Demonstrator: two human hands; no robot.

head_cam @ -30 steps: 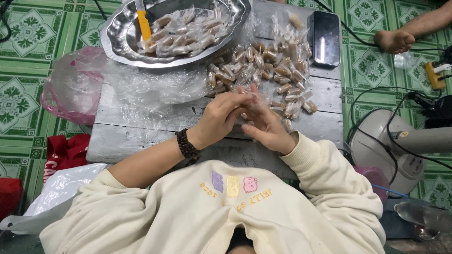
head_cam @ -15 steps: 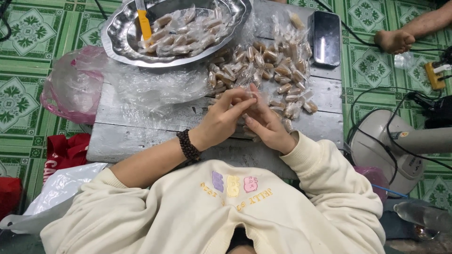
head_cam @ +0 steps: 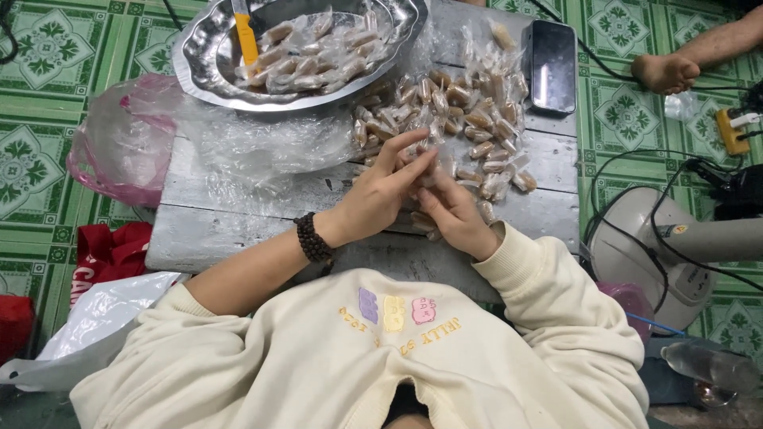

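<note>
Both hands are meeting in the middle over the low grey table point(head_cam: 222, 230). The left hand point(head_cam: 380, 195), with a dark bead bracelet point(head_cam: 312, 238) on its wrist, is pinching a small wrapped candy point(head_cam: 429, 176) with its fingers stretched long and narrow, and the right hand point(head_cam: 453, 216) is cupping in from the other side, fingers curled around the same piece. The clear wrapper is sitting right between the fingertips, so it's hard to see exactly how it's folded; my guess is that two hands on one piece is simply for twisting or tidying the wrap.

Just past the fingers, the pile of wrapped candies point(head_cam: 469, 119) is lying within easy reach. Farther out beyond the left hand, a metal tray point(head_cam: 203, 67) is holding more pieces, with a yellow-handled tool point(head_cam: 248, 36) resting in it. Crumpled clear plastic point(head_cam: 262, 147) is spreading between tray and hands. A dark phone point(head_cam: 553, 65) is lying beyond the pile.

The floor is green patterned tile point(head_cam: 48, 119). A pink bag point(head_cam: 119, 151) is slumping off to the left, a fan point(head_cam: 660, 246) is standing at right, and someone else's bare foot point(head_cam: 664, 73) is poking in at the far right.
</note>
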